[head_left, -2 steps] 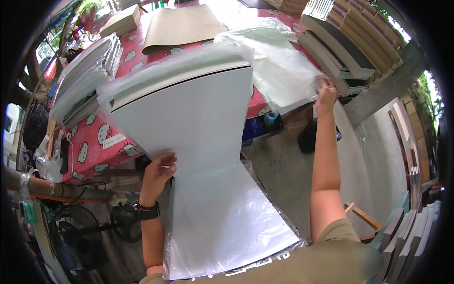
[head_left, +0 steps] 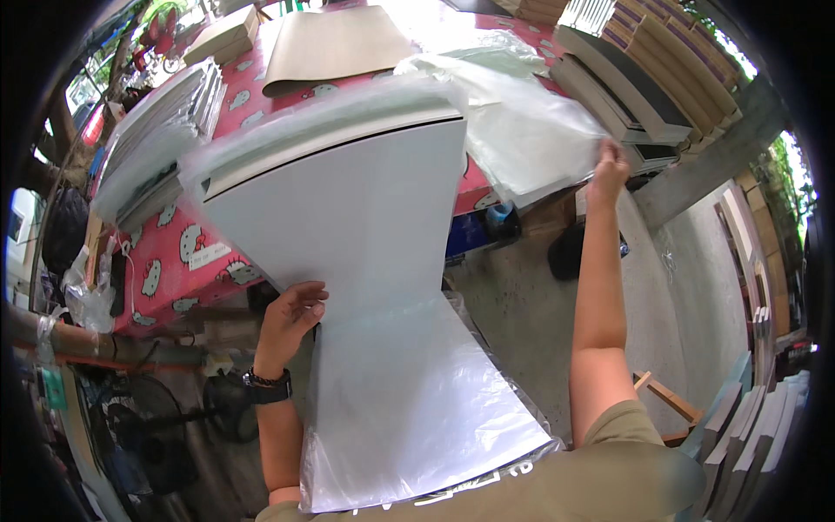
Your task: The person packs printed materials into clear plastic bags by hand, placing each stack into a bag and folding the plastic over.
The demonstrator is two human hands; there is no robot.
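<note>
My right hand (head_left: 608,174) reaches to the far right and pinches the corner of a clear plastic bag (head_left: 548,139), raised off a pile of similar bags on the table. At the lower left edge of a stack of pale grey boards (head_left: 348,200), my left hand (head_left: 293,317) rests with its fingers partly spread. These boards lean from the table edge toward me, with plastic around their far end. Nearer still, a plastic-covered board (head_left: 409,409) lies against my body, meeting the grey board's lower end. A dark watch band is on my left wrist.
The table has a pink patterned cover (head_left: 165,270). On it lie a plastic-wrapped stack (head_left: 161,143) at left, a curled brown sheet (head_left: 339,48) at the back and thick book-like stacks (head_left: 622,87) at right. A fan (head_left: 148,426) stands lower left; more books (head_left: 748,444) stand lower right.
My right hand has moved slightly up and to the right, drawing the plastic bag's corner with it. My left hand and the boards have stayed nearly still.
</note>
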